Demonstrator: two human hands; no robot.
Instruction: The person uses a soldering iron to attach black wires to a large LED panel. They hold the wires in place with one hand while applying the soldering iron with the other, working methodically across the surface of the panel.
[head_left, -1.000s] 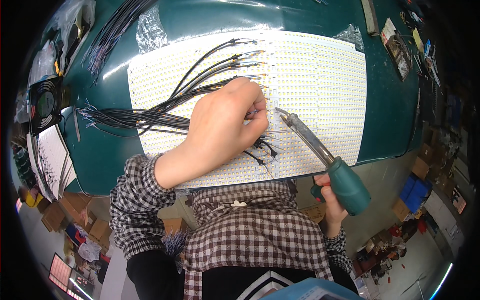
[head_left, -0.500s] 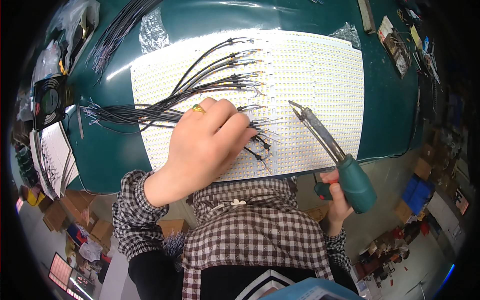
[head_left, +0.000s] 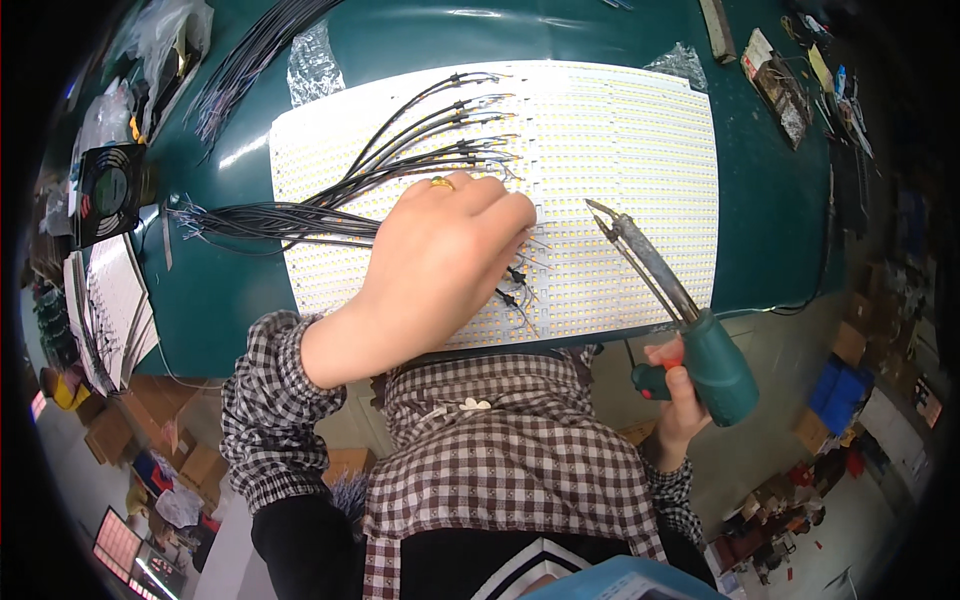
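Note:
White LED panels [head_left: 640, 180] with rows of small yellow chips lie on the table in front of me. Black cables [head_left: 400, 145] with bare wire ends fan across the left half, their tips near the middle seam. Over the lower cables is my left hand [head_left: 440, 260], fingers bent and closed at the wire ends; its fingertips are mostly hidden, so what they pinch cannot be made out. A few short black cable ends [head_left: 512, 298] show just below it. My right hand [head_left: 682, 405] grips a green soldering gun [head_left: 725, 370], its metal tip raised above the panels' right half.
Another wire bundle [head_left: 250, 65] lies at the far left of the green table [head_left: 420, 30]. A small black fan [head_left: 108, 195] and a stack of white boards [head_left: 120, 300] stand at the left edge. A stained box [head_left: 777, 95] sits at the far right.
My left hand has shifted a little to the right and up along the wire ends. The soldering gun stays nearly still in my right hand; the whole view has shifted slightly.

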